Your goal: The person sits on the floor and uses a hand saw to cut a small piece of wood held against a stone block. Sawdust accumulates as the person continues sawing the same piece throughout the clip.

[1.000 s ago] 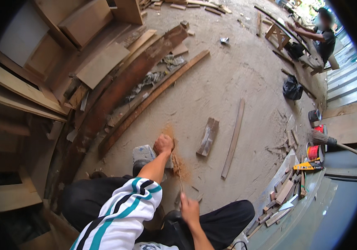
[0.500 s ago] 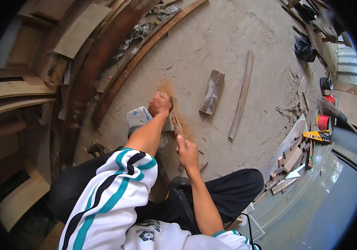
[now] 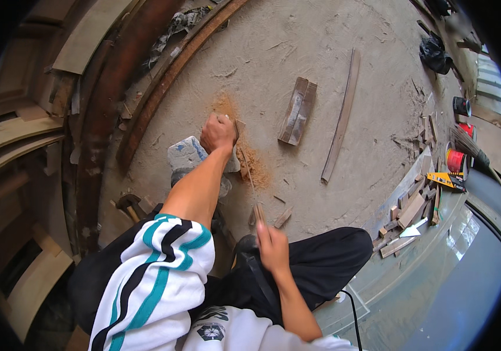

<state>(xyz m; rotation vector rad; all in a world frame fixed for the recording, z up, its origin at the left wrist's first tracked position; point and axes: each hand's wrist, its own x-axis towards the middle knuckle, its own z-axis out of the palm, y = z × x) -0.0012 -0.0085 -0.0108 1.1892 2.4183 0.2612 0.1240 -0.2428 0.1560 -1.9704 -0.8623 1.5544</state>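
Note:
My right hand (image 3: 273,247) is closed round the wooden handle of a hand saw (image 3: 259,212), close to my right knee. The thin blade runs forward from it, seen nearly edge-on. My left hand (image 3: 218,133) is clenched over a small piece of wood (image 3: 240,125), pressing it down at the far end of the blade. Most of that piece is hidden under the fingers. Under and beside the left wrist lies a whitish block with blue marks (image 3: 185,151). Orange-brown sawdust (image 3: 254,165) is spread on the floor along the blade.
A short brown wooden block (image 3: 298,111) and a long thin wood strip (image 3: 341,117) lie to the right. Offcuts (image 3: 411,210) are heaped beside a glass sheet (image 3: 373,286). Long boards (image 3: 168,76) line the left. A hammer-like tool (image 3: 129,206) rests near my left knee.
My right hand has drawn the saw back toward my body, baring more of the blade. My left hand stays clenched on the wood. The view has shifted slightly.

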